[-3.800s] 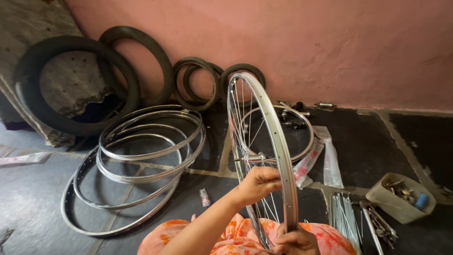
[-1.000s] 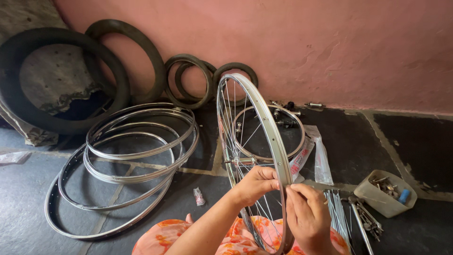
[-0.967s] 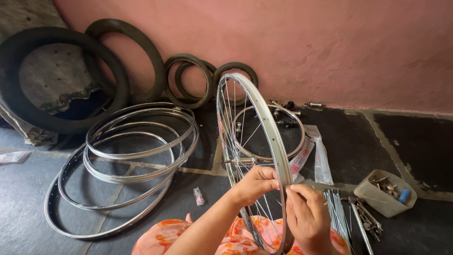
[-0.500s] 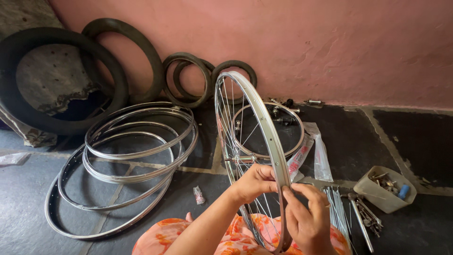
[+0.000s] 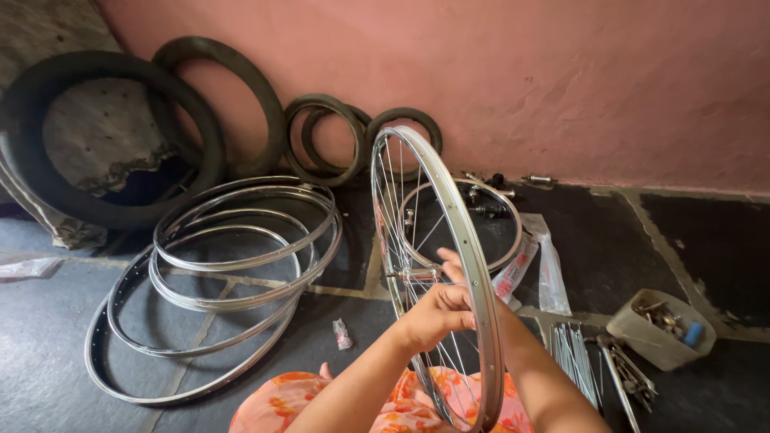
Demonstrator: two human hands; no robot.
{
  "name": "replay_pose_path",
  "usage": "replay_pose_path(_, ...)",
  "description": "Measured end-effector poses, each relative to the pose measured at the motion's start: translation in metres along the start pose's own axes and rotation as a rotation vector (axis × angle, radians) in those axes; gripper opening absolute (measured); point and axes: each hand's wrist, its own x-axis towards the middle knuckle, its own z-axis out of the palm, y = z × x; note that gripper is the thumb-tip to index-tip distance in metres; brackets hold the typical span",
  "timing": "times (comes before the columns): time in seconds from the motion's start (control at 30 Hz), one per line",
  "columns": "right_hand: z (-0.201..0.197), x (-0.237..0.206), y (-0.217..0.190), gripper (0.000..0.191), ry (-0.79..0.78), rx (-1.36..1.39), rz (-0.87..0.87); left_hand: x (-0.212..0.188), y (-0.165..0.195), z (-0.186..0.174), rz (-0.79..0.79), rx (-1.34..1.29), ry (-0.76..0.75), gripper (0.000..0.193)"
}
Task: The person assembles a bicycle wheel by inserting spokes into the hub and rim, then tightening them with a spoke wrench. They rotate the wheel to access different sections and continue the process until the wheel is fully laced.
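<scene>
A spoked bicycle wheel (image 5: 461, 232) stands upright in front of me, its silver rim edge-on, over my orange patterned lap. My left hand (image 5: 433, 311) is curled around spokes just below the hub (image 5: 411, 274). My right hand (image 5: 454, 265) reaches in from the right behind the rim. Only a finger or two show next to the hub, and the rim hides the rest. My right forearm (image 5: 537, 377) crosses behind the rim.
Several bare silver rims (image 5: 241, 265) lie stacked on the dark floor at left. Black tyres (image 5: 104, 136) lean on the pink wall. Another rim (image 5: 505, 216) lies behind the wheel. At right are loose spokes (image 5: 573, 353) and a tub of small parts (image 5: 662, 329).
My right hand has gone from the near side of the rim, low down, up behind it toward the hub. My left hand stays on the spokes. The view shifted slightly.
</scene>
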Motion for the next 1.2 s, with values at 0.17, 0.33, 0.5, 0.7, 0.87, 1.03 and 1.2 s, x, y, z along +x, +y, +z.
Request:
replay_pose_path(0.17, 0.025, 0.06, 0.007, 0.054, -0.088, -0.008, 0.234, -0.004, 0.005, -0.002, -0.028, 0.019, 0.039, 0.014)
replay_pose_path(0.33, 0.03, 0.059, 0.002, 0.055, -0.078, -0.167, 0.425, -0.014, 0.011, 0.004, -0.042, 0.042, 0.027, 0.018)
replay_pose_path(0.5, 0.028, 0.048, 0.008, 0.051, -0.033, -0.07, 0.498, -0.019, 0.015, 0.012, -0.049, 0.067, 0.0, 0.021)
replay_pose_path(0.7, 0.024, 0.044, 0.009, 0.045, 0.043, 0.108, 0.402, -0.016, 0.018, 0.01, -0.035, 0.049, 0.039, 0.022)
replay_pose_path(0.87, -0.004, -0.036, -0.057, 0.041, 0.379, 0.345, 0.078, -0.012, 0.013, 0.008, -0.025, 0.045, 0.017, 0.017)
replay_pose_path(1.03, -0.003, -0.163, -0.122, 0.029, 0.687, -0.178, -0.295, -0.008, 0.006, 0.009, -0.027, 0.05, 0.034, 0.012)
replay_pose_path(1.2, 0.019, -0.2, -0.075, 0.032, 0.747, 0.108, -0.021, -0.006, 0.006, 0.016, -0.009, 0.024, 0.006, 0.007)
